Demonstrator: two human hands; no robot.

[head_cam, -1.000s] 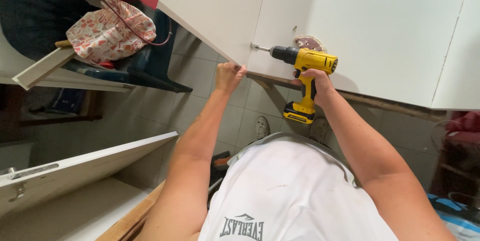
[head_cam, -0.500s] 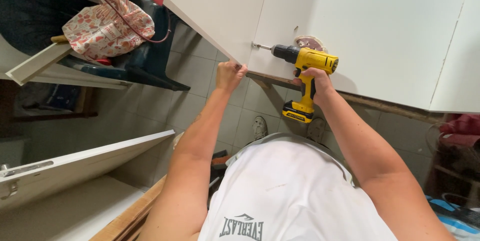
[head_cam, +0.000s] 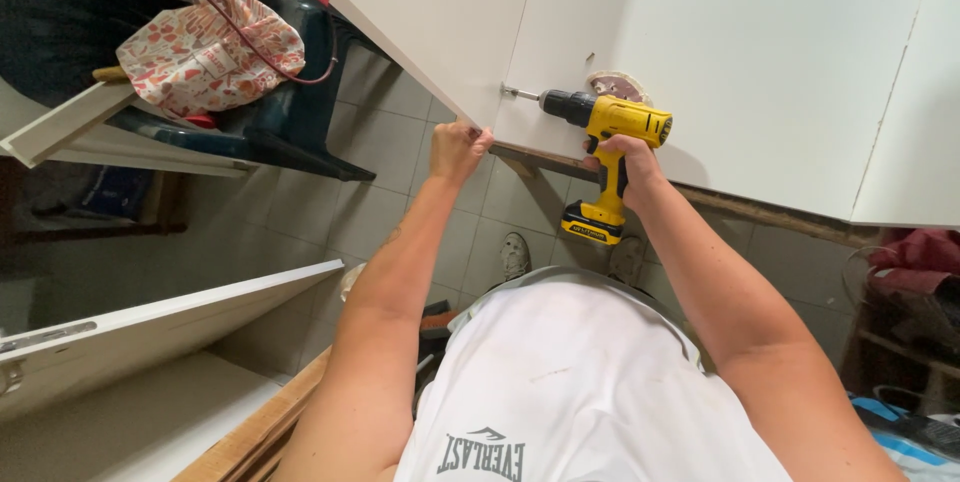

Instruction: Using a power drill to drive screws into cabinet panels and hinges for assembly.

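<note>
The left hand [head_cam: 458,150] has its fingers curled tight on the lower edge of the white panel [head_cam: 440,12]. The right hand [head_cam: 625,157] has its fingers wrapped round the yellow drill [head_cam: 608,132], whose bit [head_cam: 520,94] points at a neighbouring white board [head_cam: 560,32]. If the panel shifts in that one-handed hold, the bit could likely skid off and mar the surface.

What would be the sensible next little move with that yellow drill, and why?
Probably ease the yellow drill straight left into the white panel. Its bit tip sits at the panel's face, the right hand grips the handle, and the left hand clamps the panel's edge, so the piece looks braced.
</note>
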